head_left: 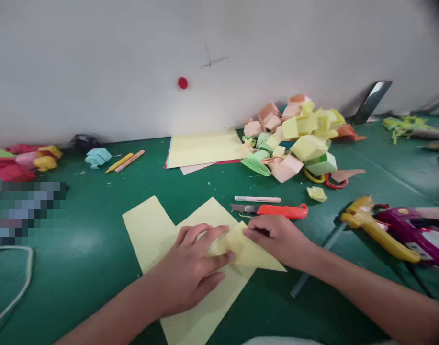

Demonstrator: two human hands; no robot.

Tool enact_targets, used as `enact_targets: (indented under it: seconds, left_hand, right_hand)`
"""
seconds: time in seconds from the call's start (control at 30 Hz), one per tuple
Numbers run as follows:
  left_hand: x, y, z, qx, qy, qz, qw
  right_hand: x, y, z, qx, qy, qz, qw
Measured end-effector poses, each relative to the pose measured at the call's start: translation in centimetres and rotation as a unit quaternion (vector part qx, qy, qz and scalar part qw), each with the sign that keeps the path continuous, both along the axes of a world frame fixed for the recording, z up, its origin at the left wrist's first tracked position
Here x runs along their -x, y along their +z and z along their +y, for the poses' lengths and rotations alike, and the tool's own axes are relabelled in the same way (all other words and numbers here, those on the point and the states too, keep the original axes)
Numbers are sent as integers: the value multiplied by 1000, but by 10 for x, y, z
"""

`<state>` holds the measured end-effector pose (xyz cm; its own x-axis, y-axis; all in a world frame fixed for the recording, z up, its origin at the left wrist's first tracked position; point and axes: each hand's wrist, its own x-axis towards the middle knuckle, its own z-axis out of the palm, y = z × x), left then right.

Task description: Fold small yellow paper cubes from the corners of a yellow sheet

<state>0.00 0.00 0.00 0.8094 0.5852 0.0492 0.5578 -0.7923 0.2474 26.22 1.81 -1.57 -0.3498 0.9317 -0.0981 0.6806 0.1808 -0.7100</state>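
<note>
The spread left hand [196, 268] partly hides yellow paper [205, 314]; the right hand [276, 239] pinches its flap [255, 254], whose tip points lower right.

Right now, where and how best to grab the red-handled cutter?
I'd take the cutter by its red handle, from the right: it lies flat, grey blade pointing left near the right hand, with a pale stick along its far side.
</note>
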Motion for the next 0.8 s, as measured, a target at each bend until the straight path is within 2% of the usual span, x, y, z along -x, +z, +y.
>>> enact_targets:
  seconds: [0.2, 0.3, 0.47, 0.63, 0.8]
  left_hand:
    - [10, 10, 10, 45, 23, -35, 998]
    - [13, 10, 14, 59, 36, -63, 996]
    - [10, 7, 15, 60, 24, -93, 994]
    - [6, 5, 13, 39, -14, -112, 993]
    - [1, 6, 8, -31, -37, -67, 997]
  right_hand:
    - [-2, 3, 3, -20, 4, -13, 1000]
    - [-6, 4, 5, -26, 2, -16, 1000]
    - [-9, 5, 7, -36, 2, -21, 999]
    - [-9, 3, 7, -49, 4, -24, 999]
    - [-9, 3, 7, -53, 3, -48, 997]
